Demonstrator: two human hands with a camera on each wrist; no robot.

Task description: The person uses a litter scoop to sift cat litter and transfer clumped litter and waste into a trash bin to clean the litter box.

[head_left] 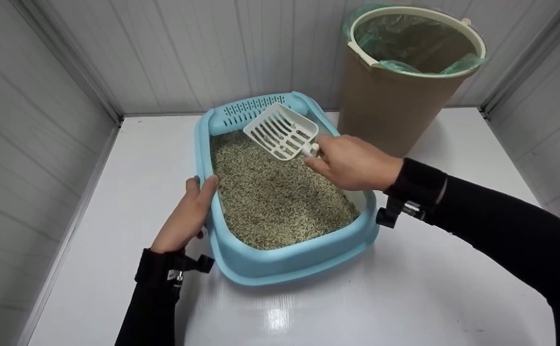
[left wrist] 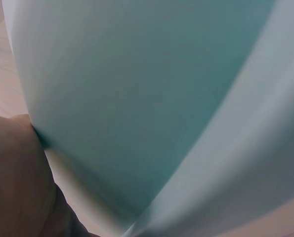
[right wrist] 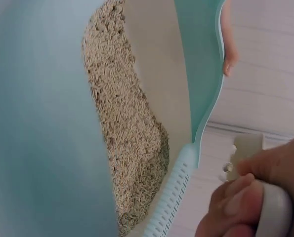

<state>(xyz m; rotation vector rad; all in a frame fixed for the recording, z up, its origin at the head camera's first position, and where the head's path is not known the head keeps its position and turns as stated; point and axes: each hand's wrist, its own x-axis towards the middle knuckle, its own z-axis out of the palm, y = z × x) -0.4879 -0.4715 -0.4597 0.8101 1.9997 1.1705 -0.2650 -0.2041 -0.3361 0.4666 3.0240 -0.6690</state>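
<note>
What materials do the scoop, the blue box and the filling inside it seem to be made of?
Scoop: likely rigid white plastic, moulded slots, matte. Blue box: likely moulded plastic, smooth with a slight sheen. Filling: small beige-green pellets, dull and rough; possibly plant-based cat litter, but that is uncertain.

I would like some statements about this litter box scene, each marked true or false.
1. The right hand grips a white scoop. True.
2. The scoop is heaped full of litter. False: only a few grains show on its slots; the litter lies in the box.
3. The left hand holds the rim of the blue box. True.
4. The bin stands left of the box. False: it stands behind the box, to the right.
5. The bin has a green bag in it. True.
6. The scoop rests on the table. False: it is held above the far end of the box.
</note>
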